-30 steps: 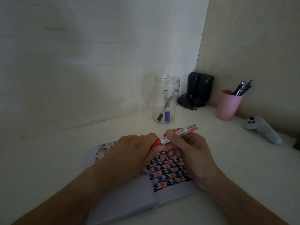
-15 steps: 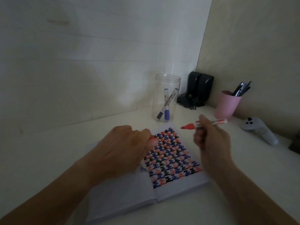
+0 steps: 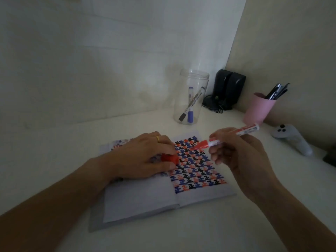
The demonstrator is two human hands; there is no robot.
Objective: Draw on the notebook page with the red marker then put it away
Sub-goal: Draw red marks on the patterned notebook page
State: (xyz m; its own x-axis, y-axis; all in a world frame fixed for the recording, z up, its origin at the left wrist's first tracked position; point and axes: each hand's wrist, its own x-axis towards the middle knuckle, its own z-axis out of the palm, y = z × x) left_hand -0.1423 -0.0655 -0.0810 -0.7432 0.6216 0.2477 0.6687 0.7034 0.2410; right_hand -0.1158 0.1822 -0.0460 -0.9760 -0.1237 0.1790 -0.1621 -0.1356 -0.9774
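Note:
An open notebook (image 3: 145, 200) lies on the white desk, its right page covered with red, blue and black marks. My right hand (image 3: 238, 157) grips the uncapped red marker (image 3: 232, 137), whose red tip points left and hovers over the top of the patterned page. My left hand (image 3: 143, 157) rests on the notebook's left page and holds the red cap (image 3: 42, 159) between thumb and fingers. A clear plastic jar (image 3: 190, 99) behind the notebook holds two other markers.
A pink cup (image 3: 258, 110) with pens stands at the right, black speakers (image 3: 227, 88) fill the corner, and a white controller (image 3: 292, 139) lies at the far right. Walls close the desk at the back and right.
The hands pulled the cap off the marker and parted. My right hand swung out right, then brought the tip back over the page; my left hand settled on the left page with the cap.

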